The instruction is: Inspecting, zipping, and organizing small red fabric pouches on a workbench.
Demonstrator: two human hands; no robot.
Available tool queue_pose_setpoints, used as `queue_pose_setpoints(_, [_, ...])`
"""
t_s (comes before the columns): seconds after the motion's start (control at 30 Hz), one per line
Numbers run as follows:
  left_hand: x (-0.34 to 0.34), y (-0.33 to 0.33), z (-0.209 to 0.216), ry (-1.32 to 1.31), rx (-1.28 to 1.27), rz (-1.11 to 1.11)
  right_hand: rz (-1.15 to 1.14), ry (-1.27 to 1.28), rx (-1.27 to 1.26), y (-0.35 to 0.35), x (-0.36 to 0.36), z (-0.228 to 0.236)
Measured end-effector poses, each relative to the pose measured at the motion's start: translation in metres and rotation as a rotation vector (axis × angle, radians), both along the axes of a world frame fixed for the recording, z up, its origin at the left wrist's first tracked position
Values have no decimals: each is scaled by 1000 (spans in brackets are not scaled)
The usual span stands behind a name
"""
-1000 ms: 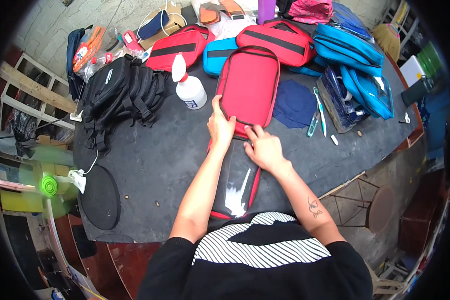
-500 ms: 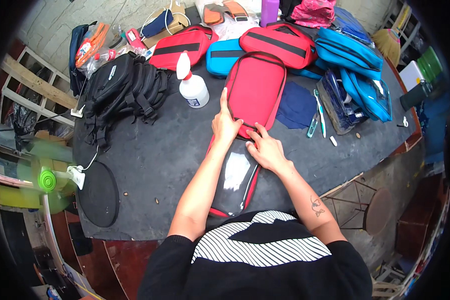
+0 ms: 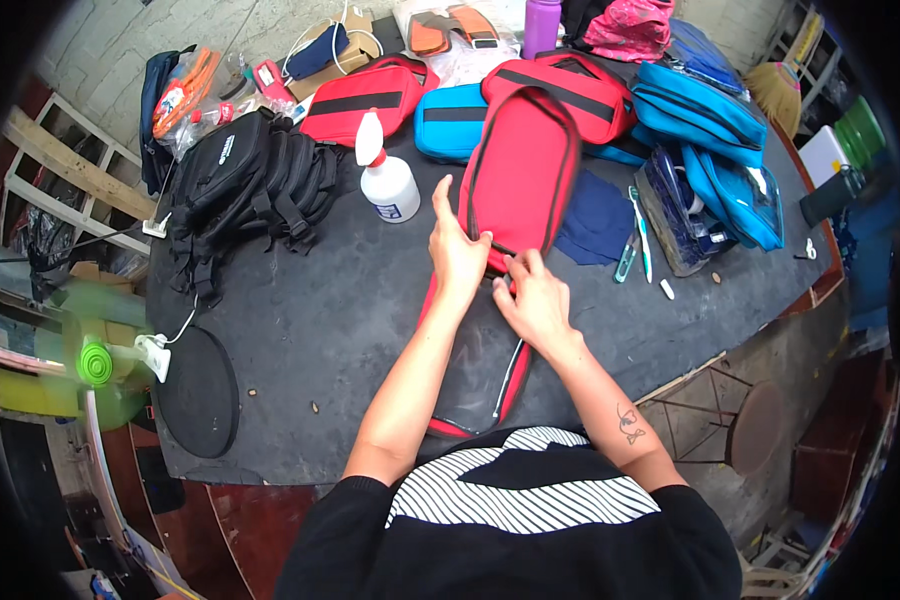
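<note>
A red bag with dark trim lies opened out in front of me, its far panel tilted up. The near panel has a clear plastic window with red edges. My left hand grips the left side of the bag at the fold, thumb pressed on the red fabric and index finger pointing up. On the fold's right side, my right hand has its fingers bent and pinched on the bag's edge. Exactly what lies between those fingertips is hidden.
A white spray bottle stands left of the bag, beyond it a black backpack. Red bags and blue bags line the back. Dark blue cloth and toothbrushes lie right. A fan spins at the left edge.
The far red panel has lifted and tilted slightly to the right. Both hands stay at the fold, and the left fingers have come away from the panel's side. Glare on the window has faded.
</note>
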State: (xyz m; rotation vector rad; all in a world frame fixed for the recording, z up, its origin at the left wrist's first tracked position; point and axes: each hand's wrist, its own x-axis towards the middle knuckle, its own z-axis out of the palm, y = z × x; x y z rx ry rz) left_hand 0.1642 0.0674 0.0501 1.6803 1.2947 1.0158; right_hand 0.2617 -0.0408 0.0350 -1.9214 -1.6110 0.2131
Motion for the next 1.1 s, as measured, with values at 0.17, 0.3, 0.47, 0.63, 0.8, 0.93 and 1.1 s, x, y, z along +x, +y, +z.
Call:
queue_pose_setpoints(0.17, [-15, 29, -39, -54, -247, -185, 34, -80, -90, -9, -11, -22])
queue_pose_setpoints(0.3, [-16, 37, -61, 119, -256, -151, 24, -57, -98, -8, -11, -25])
queue_pose_setpoints(0.47, [-8, 27, -49, 151, -173, -53, -54, 187, -41, -5, -5, -18])
queue_pose_setpoints(0.63, [-3, 14, -20, 186, -191, -22, -173, 375, -5, -1, 4, -11])
queue_pose_setpoints(0.8, [2, 0, -3, 165, -113, -18, -257, 471, -95, 4, 16, -8])
queue_pose_setpoints(0.93, [4, -6, 6, 145, -95, -19, -258, 426, -152, 5, 16, -3])
queue_pose_setpoints(1.1, [3, -9, 13, 143, -134, -55, -228, 400, -231, 4, 18, 0])
